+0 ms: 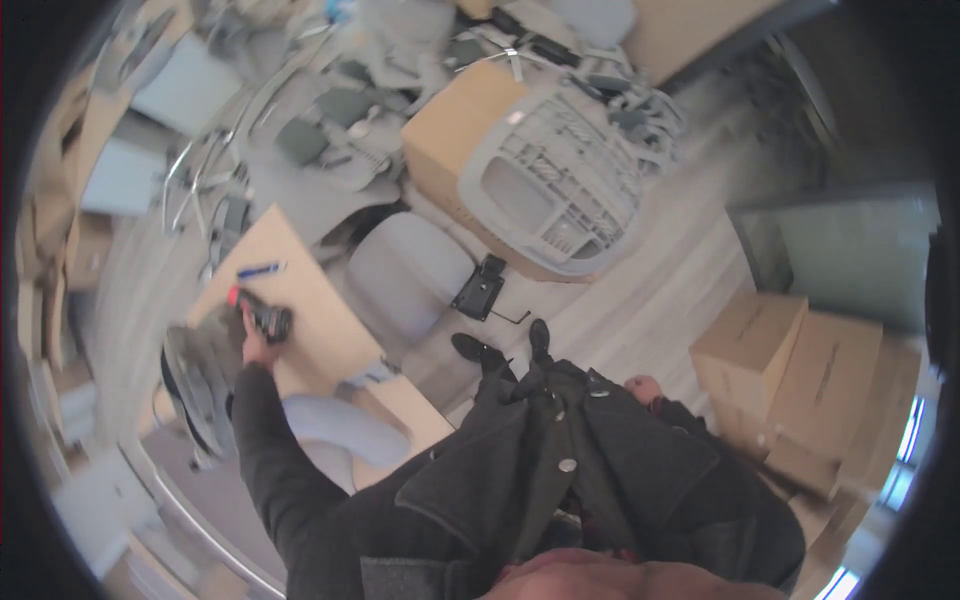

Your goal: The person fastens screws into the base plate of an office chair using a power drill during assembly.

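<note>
My left hand (pixel 260 347) reaches out over a light wood board and is closed around what looks like a cordless drill (pixel 268 320), black with a red part at one end. Just beyond it on the board lies a blue pen-like tool (pixel 260 270). Close to the left wrist rests a grey-green bag (pixel 210 370). My right hand (pixel 645 388) hangs beside my body with its fingers curled in, and nothing shows in it.
A grey seat cushion (pixel 412 268) stands near my feet. Beyond it, a grey plastic chair shell (pixel 555 180) leans on a cardboard box (pixel 460 115). Stacked cartons (pixel 825 370) and a dark-framed screen (pixel 840 255) are to the right. Chair parts (pixel 345 130) crowd the far floor.
</note>
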The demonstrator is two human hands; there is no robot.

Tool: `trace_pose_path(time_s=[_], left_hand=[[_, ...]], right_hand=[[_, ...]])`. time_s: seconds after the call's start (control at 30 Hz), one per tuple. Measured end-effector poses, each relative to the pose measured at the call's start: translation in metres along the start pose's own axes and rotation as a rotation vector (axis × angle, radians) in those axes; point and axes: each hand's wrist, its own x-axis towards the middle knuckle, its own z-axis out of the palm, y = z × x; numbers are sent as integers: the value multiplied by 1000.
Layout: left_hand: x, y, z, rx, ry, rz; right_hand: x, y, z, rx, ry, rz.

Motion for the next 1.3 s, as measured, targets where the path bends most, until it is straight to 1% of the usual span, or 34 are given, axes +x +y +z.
trace_pose_path(time_s=[0.07,0.2,0.3,0.37,0.4,0.5,0.57,0.6,0.67,0.7,0.77,0.8,0.87,0.9,0.97,1.0,1.1,1.13,1.17,1.2,1.27,1.3], left_hand=[[9,9,-4,135,-2,-24],[24,-21,3,206,31,54],[24,-10,-6,205,83,128],[23,2,-18,241,154,136],[18,16,-28,250,174,138],[-15,79,-63,228,238,76],[-44,120,-82,165,252,204],[-61,144,-90,144,263,223],[-97,196,-97,101,288,258],[-116,218,-95,87,299,246],[-143,261,-86,68,318,323],[-157,283,-76,59,334,317],[-188,322,-42,12,220,446],[-203,342,-20,-5,202,458],[-229,388,37,-64,63,457],[-238,412,69,-79,43,443],[-263,461,168,-151,-148,457],[-273,474,195,-185,-134,432],[-282,489,224,-243,-192,467],[-286,504,248,-274,-205,473],[-294,529,286,-400,-254,518],[-298,537,306,-444,-256,521]], right_hand=[[4,-10,7,-1,-44,-73],[28,-21,17,-77,-45,-171],[28,-39,15,-69,-61,-182],[19,-59,7,-8,-103,-149],[19,-67,3,8,-114,-143],[33,-78,1,-119,-89,-285],[53,-87,2,-191,-48,-464],[57,-101,-3,-221,-41,-517],[47,-137,-16,-139,-31,-630],[36,-155,-24,-134,-42,-663],[4,-207,-47,-53,-70,-828],[-11,-231,-61,-52,-95,-881],[-43,-267,-84,-166,18,-1186],[-51,-279,-94,-203,27,-1275],[-49,-293,-117,-269,97,-1628],[-42,-294,-130,-284,100,-1734],[-11,-304,-162,-528,-223,-1918],[-5,-305,-174,-560,-370,-1925],[2,-299,-189,-602,-576,-1834],[12,-293,-204,-636,-688,-1795],[36,-274,-229,-636,-893,-1555],[48,-260,-239,-655,-949,-1490]])
